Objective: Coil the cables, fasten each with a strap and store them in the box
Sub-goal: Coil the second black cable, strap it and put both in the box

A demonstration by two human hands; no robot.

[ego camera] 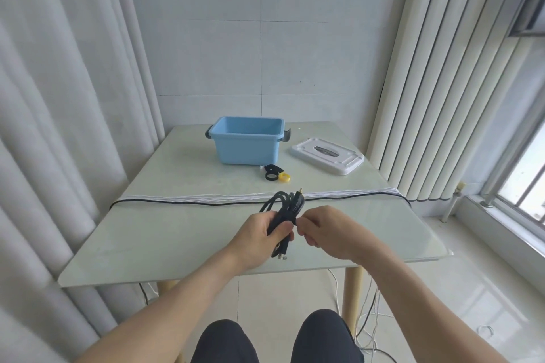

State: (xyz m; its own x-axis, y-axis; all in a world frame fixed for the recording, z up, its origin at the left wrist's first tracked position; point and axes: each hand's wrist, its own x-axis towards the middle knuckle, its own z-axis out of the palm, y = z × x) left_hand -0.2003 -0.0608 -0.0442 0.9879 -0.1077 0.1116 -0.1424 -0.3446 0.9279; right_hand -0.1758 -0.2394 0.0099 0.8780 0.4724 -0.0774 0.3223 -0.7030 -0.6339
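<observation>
person's knees, then left hand gripping the coiled black cable over the table's near half; right hand pinches the bundle's side. keep loops tight; straps lie before the blue box.

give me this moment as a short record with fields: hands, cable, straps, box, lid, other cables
left hand: left hand grips the coiled black cable above the table
right hand: right hand pinches at the coil's side
straps: black strap and yellow strap lie loose in front of the box
box: blue box open, no cable visible inside
lid: white lid flat, right of the box
other cables: a black one and a white one stretched across the table
</observation>
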